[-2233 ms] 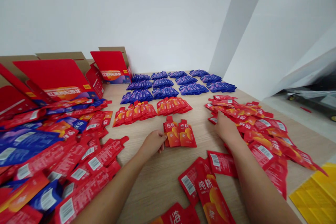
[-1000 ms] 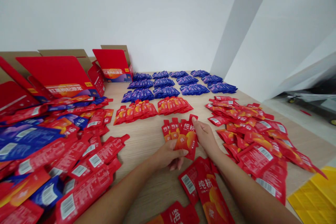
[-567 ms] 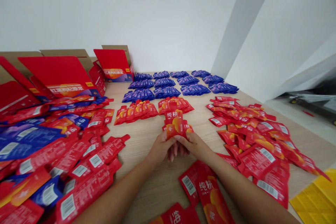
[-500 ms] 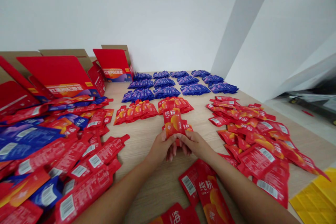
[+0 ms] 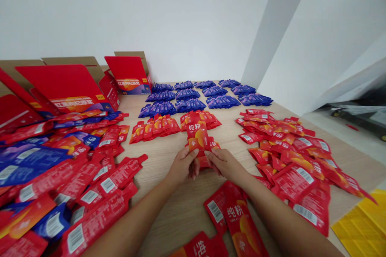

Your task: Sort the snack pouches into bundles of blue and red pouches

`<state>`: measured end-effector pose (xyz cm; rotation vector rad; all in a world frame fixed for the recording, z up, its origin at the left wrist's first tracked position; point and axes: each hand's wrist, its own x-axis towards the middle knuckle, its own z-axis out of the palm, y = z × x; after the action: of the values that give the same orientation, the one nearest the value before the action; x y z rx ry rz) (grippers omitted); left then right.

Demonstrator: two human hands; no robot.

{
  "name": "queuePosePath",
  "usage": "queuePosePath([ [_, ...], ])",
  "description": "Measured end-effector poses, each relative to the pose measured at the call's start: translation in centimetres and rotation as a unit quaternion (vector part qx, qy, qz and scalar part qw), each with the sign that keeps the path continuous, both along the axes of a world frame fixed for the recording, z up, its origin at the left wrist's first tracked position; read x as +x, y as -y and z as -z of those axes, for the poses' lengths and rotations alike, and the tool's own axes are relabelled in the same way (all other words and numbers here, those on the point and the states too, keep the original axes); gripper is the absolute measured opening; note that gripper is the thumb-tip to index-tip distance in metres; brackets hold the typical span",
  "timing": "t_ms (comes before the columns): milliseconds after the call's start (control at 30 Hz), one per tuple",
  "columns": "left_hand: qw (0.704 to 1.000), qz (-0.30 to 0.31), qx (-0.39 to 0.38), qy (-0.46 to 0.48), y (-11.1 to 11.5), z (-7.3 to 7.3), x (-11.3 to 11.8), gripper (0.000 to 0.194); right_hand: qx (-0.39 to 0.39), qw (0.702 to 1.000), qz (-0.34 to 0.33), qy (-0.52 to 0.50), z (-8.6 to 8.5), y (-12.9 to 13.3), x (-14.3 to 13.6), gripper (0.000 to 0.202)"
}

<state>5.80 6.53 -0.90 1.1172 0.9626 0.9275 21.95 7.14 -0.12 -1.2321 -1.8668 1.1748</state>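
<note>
Between my two hands a red pouch point(image 5: 197, 134) with orange fruit print stands tilted up, its printed front facing me. My left hand point(image 5: 183, 164) pinches its lower left edge, thumb on the front. My right hand point(image 5: 224, 164) pinches the lower right edge in the same way. Another red pouch point(image 5: 213, 143) shows partly behind it, and how many lie there is hidden. Just beyond are a fanned group of red pouches point(image 5: 212, 119) and a second group of red pouches point(image 5: 155, 127) to its left.
Rows of blue pouch groups point(image 5: 188, 105) lie at the back. Mixed red and blue pouches point(image 5: 72, 160) are heaped at left, before open red cartons point(image 5: 66, 84). Loose red pouches point(image 5: 289, 156) pile up at right, others point(image 5: 241, 217) near my right forearm. A yellow sheet point(image 5: 362, 225) is at lower right.
My hands have moved slightly apart along the pouch's lower edge, thumbs no longer meeting. The pouch stays in about the same place. The view has shifted slightly.
</note>
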Motion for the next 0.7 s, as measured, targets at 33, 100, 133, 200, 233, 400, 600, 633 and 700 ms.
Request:
queuePosePath([
  [33,1.0,0.0,-0.004,-0.005,-0.1,0.0,-0.1,0.042,0.002,1.0,0.008,0.01,-0.1,-0.2,0.2,0.052],
  [100,1.0,0.009,-0.021,-0.02,-0.3,0.2,-0.2,0.044,0.009,0.999,0.043,0.027,-0.4,-0.7,1.0,0.058],
  [133,0.999,0.016,-0.033,-0.031,-0.4,0.3,-0.2,0.044,0.02,0.996,0.071,0.04,-0.5,-1.1,1.5,0.059],
  [200,0.996,0.027,-0.057,-0.056,-0.5,0.5,-0.3,0.04,0.06,0.985,0.132,0.09,-0.7,-2.1,2.8,0.056],
  [233,0.995,0.031,-0.068,-0.068,-0.5,0.5,-0.4,0.038,0.086,0.974,0.163,0.13,-0.7,-2.6,3.6,0.052],
  [400,0.984,0.046,-0.105,-0.133,-0.5,0.4,-0.3,0.037,0.206,0.876,0.29,0.327,0.4,-4.8,6.9,0.029],
  [600,0.964,0.037,-0.09,-0.246,-0.4,0.3,-0.5,0.055,0.098,0.818,0.304,0.478,2.4,-5.5,8.4,0.051],
  [633,0.961,0.035,-0.079,-0.261,-0.4,0.3,-0.5,0.059,0.085,0.822,0.288,0.484,2.6,-5.4,8.4,0.049],
  [700,0.964,0.024,-0.05,-0.26,-0.4,0.4,-0.6,0.065,0.083,0.83,0.252,0.49,2.6,-5.3,8.1,0.045],
])
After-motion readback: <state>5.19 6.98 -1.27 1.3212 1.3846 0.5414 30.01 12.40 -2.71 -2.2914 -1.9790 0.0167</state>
